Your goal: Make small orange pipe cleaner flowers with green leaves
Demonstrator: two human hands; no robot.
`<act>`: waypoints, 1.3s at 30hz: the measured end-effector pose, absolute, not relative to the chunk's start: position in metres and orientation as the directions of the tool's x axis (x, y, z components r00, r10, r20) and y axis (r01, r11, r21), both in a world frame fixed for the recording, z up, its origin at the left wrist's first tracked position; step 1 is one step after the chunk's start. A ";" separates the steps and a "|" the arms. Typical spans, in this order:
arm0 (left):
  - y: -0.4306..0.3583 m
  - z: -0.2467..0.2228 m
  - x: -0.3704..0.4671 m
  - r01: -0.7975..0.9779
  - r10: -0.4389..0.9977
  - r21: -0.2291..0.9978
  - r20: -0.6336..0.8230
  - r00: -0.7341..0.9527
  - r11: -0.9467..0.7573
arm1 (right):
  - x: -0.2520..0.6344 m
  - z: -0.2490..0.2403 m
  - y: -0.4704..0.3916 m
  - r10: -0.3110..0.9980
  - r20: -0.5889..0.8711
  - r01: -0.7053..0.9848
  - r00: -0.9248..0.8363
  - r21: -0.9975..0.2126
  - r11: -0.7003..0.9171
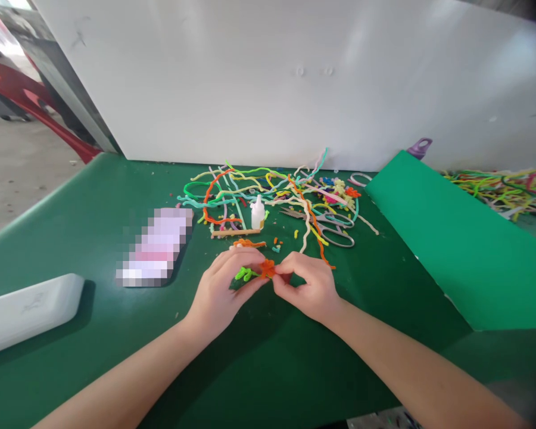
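Observation:
An orange fuzzy flower [268,269] is pinched between both hands near the middle of the green table [259,381]. My left hand [221,286] grips its left side between thumb and fingers. Its right edge is in the fingertips of my right hand [308,286]. A bright green fuzzy piece [245,273] shows inside the curl of my left hand, reaching toward the flower. Just beyond the left fingers lies another orange fuzzy piece [249,243]. Small orange and teal snippets [276,248] are scattered beyond the hands.
Behind the hands are a white glue bottle [258,214], scissors [335,228], a wooden stick [236,233] and tangled colored pipe cleaners [250,173]. A blurred phone-like object [156,247] and white case [36,310] lie left. A green board [464,244] stands right; a white panel [268,83] rises behind.

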State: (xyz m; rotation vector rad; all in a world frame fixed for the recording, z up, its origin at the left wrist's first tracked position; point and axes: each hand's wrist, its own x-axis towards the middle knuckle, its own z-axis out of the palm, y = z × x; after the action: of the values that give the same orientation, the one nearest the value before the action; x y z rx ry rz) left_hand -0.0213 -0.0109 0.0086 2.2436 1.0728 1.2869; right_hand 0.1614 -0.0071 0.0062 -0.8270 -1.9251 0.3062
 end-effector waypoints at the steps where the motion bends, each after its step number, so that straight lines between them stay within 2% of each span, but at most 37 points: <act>1: -0.010 0.009 -0.021 0.441 0.744 0.604 0.589 0.314 -0.664 | 0.161 0.006 -0.007 0.661 0.690 0.416 -0.294 -0.530 0.739; 8: -0.009 0.009 -0.022 0.455 0.734 0.580 0.588 0.339 -0.675 | 0.161 0.004 -0.009 0.663 0.665 0.444 -0.344 -0.507 0.739; 15: -0.009 0.011 -0.023 0.467 0.765 0.608 0.555 0.327 -0.642 | 0.165 0.000 -0.005 0.641 0.641 0.472 -0.423 -0.448 0.760; 21: -0.008 0.012 -0.024 0.455 0.793 0.650 0.516 0.323 -0.608 | 0.168 0.003 -0.001 0.611 0.587 0.422 -0.530 -0.442 0.791; 24: -0.007 0.011 -0.025 0.476 0.810 0.657 0.503 0.301 -0.585 | 0.169 0.005 0.000 0.622 0.599 0.405 -0.505 -0.472 0.783; 29: -0.006 0.008 -0.026 0.503 0.760 0.580 0.573 0.307 -0.641 | 0.170 0.011 -0.001 0.669 0.655 0.382 -0.351 -0.552 0.741; 35: -0.008 0.009 -0.024 0.514 0.765 0.576 0.562 0.316 -0.636 | 0.169 0.011 0.002 0.577 0.700 0.322 -0.422 -0.479 0.816; 39: -0.009 0.010 -0.024 0.514 0.791 0.607 0.526 0.312 -0.606 | 0.169 0.008 0.003 0.573 0.694 0.324 -0.436 -0.473 0.819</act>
State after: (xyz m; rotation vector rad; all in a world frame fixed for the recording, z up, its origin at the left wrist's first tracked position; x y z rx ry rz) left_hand -0.0244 -0.0093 0.0100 2.2575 1.1729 1.1902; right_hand 0.1688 0.0028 0.0079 -0.6602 -2.0599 0.3349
